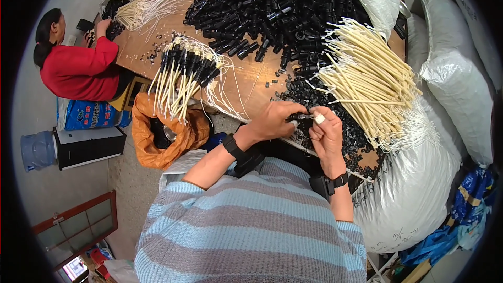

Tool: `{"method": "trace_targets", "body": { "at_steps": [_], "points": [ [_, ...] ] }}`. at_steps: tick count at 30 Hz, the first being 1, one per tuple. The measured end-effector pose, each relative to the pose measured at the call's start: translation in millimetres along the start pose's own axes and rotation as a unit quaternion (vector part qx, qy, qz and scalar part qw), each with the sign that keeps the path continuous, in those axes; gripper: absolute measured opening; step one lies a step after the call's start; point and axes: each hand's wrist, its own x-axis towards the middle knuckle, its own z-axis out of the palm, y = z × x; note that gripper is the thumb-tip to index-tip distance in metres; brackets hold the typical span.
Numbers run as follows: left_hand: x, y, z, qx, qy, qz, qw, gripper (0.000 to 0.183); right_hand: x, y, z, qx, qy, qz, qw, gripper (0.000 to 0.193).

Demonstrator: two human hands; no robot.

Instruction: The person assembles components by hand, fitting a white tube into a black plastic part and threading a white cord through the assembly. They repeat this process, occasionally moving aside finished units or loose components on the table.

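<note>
Near the table's front edge, both my hands are closed in pinches, close together. Between their fingertips is a small dark plastic part; its exact kind is too small to tell. My left hand grips it from the left, with the fingers curled. Opposite it, my right hand pinches at the same part, and a white wrap covers one of its fingertips. Small black plastic pieces lie loose around and beyond the right hand. Just past them is a thick bundle of cream-coloured tubes with white wires.
A large heap of black plastic sockets covers the table's far middle. Tubes with black ends lie at left, above an orange sack. White sacks crowd the right. A person in red works at the far left.
</note>
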Motion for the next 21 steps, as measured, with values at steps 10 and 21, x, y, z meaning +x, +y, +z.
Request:
{"method": "trace_targets", "body": {
  "at_steps": [10,21],
  "points": [
    [-1,-12,-2,0.0,-0.036,-0.12,0.992,0.027,-11,0,6,-0.756,-0.066,-0.316,0.569,0.041],
    [-9,-26,-9,-0.056,-0.094,-0.161,0.981,0.036,-6,5,9,-0.74,-0.096,-0.374,0.55,0.044]
  ]
}}
